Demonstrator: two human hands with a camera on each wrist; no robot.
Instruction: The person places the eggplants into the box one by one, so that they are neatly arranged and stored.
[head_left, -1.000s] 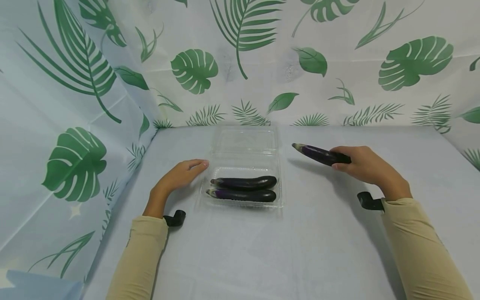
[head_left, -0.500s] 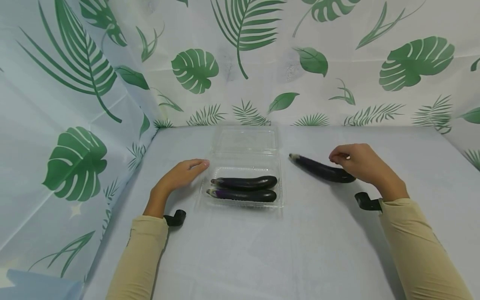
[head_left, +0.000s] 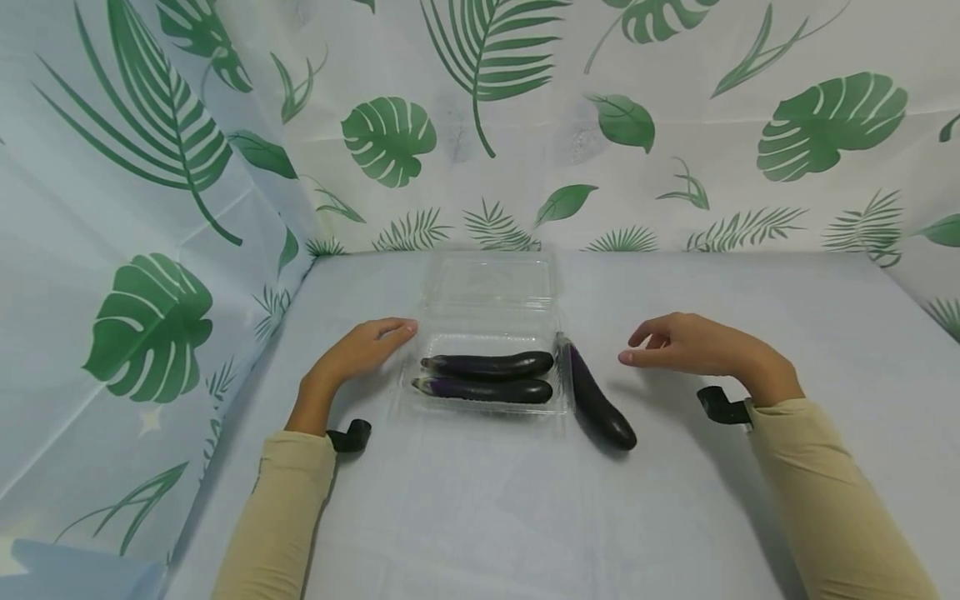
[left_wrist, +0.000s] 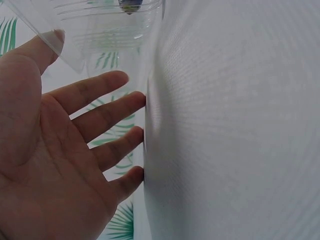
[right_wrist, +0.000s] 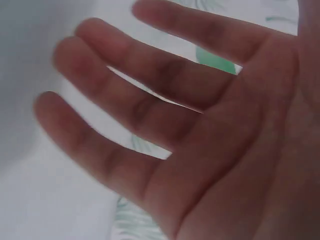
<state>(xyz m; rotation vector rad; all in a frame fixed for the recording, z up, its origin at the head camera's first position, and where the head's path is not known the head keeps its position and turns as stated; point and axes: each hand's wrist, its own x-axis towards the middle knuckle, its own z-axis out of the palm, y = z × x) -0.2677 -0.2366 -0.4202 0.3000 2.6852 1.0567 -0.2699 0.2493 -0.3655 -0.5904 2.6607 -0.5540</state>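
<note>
A clear plastic clamshell container point(head_left: 486, 408) lies with its lid folded back, holding two dark eggplants side by side: a rear eggplant point(head_left: 491, 365) and a front eggplant point(head_left: 483, 390). Outside it, a third eggplant point(head_left: 597, 404) slants along the right wall, stem end at the wall and round end on the table. My left hand point(head_left: 365, 346) rests at the container's left edge, fingers spread and relaxed; the left wrist view shows its thumb point(left_wrist: 52, 45) at the clear plastic. To the right of the third eggplant hovers my right hand point(head_left: 693, 343), holding nothing, fingers loosely extended.
The container's raised lid point(head_left: 491, 279) lies toward the back of the white-covered table point(head_left: 487, 508). A leaf-printed curtain point(head_left: 525, 125) stands behind and along the left side. Black wrist mounts point(head_left: 351, 436) sit under both sleeves.
The right hand let go of the third eggplant, which moved left and turned from lying right of the container to slanting against its right wall. The right hand came slightly nearer; the left stayed put.
</note>
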